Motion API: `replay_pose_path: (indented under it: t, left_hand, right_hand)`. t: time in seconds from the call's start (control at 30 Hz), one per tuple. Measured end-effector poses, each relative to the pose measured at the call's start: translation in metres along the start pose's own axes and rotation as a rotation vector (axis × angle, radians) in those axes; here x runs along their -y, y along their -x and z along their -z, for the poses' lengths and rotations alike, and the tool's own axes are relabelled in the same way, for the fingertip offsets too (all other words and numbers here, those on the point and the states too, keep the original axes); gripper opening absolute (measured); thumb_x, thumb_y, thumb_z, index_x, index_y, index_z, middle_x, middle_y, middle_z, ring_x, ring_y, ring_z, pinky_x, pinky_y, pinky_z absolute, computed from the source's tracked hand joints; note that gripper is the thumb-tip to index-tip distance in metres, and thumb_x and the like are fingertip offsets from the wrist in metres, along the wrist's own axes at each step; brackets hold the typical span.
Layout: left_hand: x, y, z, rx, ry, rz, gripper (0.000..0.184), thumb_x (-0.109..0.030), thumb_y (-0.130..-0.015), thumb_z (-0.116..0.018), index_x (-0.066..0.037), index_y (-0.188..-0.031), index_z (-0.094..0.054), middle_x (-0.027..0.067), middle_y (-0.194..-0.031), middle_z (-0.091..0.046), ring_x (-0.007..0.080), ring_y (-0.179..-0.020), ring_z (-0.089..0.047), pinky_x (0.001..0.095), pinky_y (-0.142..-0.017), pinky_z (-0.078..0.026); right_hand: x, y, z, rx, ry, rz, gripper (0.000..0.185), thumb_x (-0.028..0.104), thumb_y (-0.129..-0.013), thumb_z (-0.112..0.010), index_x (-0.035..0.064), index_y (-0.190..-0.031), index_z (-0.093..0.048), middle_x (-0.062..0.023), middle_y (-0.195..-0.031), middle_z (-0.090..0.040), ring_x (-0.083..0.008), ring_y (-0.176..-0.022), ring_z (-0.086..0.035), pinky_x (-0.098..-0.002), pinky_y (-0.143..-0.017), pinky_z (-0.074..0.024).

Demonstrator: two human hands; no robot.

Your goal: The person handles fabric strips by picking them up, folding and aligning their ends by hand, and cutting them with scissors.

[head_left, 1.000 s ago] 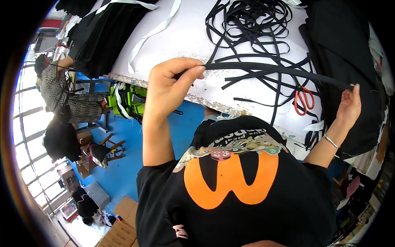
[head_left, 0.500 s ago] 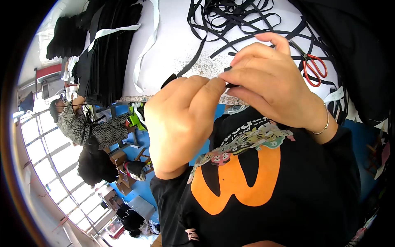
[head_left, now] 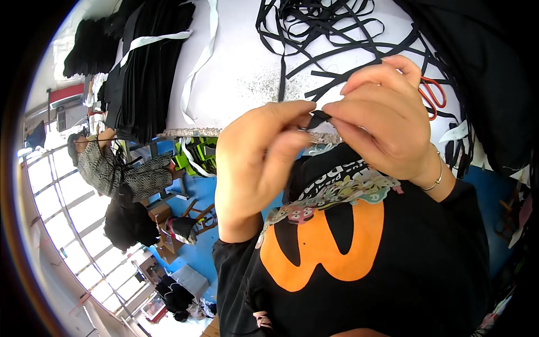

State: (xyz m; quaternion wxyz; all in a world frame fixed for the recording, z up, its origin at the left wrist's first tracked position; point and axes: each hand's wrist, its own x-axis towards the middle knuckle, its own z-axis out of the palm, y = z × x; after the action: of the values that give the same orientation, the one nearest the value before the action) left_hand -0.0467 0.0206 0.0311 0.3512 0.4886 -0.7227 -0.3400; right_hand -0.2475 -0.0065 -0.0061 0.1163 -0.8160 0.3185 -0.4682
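A short black fabric strip (head_left: pixel 319 119) is pinched between the thumb and fingers of my right hand (head_left: pixel 387 115), above the front edge of the table. My left hand (head_left: pixel 250 160) is close beside it, the index finger stretched toward the strip and the thumb apart from it, slightly blurred. Whether the left fingertips touch the strip is hard to see. A tangle of long black strips (head_left: pixel 323 28) lies on the white table (head_left: pixel 236 73) beyond my hands. Red-handled scissors (head_left: pixel 432 96) rest partly hidden behind my right hand.
Stacked black strips (head_left: pixel 151 73) hang over the table's left side, with a white ribbon (head_left: pixel 196 70) nearby. Dark cloth (head_left: pixel 477 73) is at the right. A person (head_left: pixel 106 163) in patterned clothing is off to the left, near boxes (head_left: pixel 163 216) on the blue floor.
My left hand has moved slightly right and its thumb and index finger have parted. My right hand has shifted slightly right and down, now covering more of the scissors.
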Motion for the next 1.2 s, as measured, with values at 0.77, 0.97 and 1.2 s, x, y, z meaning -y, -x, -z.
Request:
replay_pose_path:
  t: [0.77,0.97,1.2]
  left_hand:
    - [0.015,0.009,-0.013,0.200,1.145,0.421,0.015,-0.012,-0.089,-0.060,0.002,-0.095,-0.059,0.0100,-0.090,-0.062,0.0154,-0.084,-0.056,0.0287,-0.077,-0.044]
    - [0.017,0.013,-0.021,0.052,1.251,0.300,0.017,-0.008,-0.087,-0.066,0.002,-0.100,-0.067,0.0074,-0.090,-0.067,0.0109,-0.084,-0.062,0.0234,-0.078,-0.049]
    - [0.007,0.014,-0.018,-0.002,1.221,0.466,0.012,-0.006,-0.089,-0.061,0.002,-0.098,-0.065,0.0093,-0.083,-0.065,0.0120,-0.073,-0.059,0.0208,-0.064,-0.046]
  right_hand:
    - [0.002,-0.004,-0.007,-0.044,0.033,0.080,0.024,0.004,-0.059,-0.075,0.0080,-0.082,-0.070,0.0012,-0.069,-0.062,-0.0166,-0.078,-0.060,-0.0331,-0.082,-0.0321]
    - [0.001,-0.002,-0.009,-0.078,0.022,0.094,0.026,0.003,-0.058,-0.075,0.0074,-0.084,-0.071,0.0012,-0.070,-0.061,-0.0166,-0.078,-0.060,-0.0330,-0.082,-0.0323]
    - [0.000,0.000,-0.014,-0.097,-0.033,0.072,0.027,-0.001,-0.061,-0.073,0.0073,-0.086,-0.070,0.0007,-0.072,-0.062,-0.0173,-0.078,-0.060,-0.0328,-0.082,-0.0324]
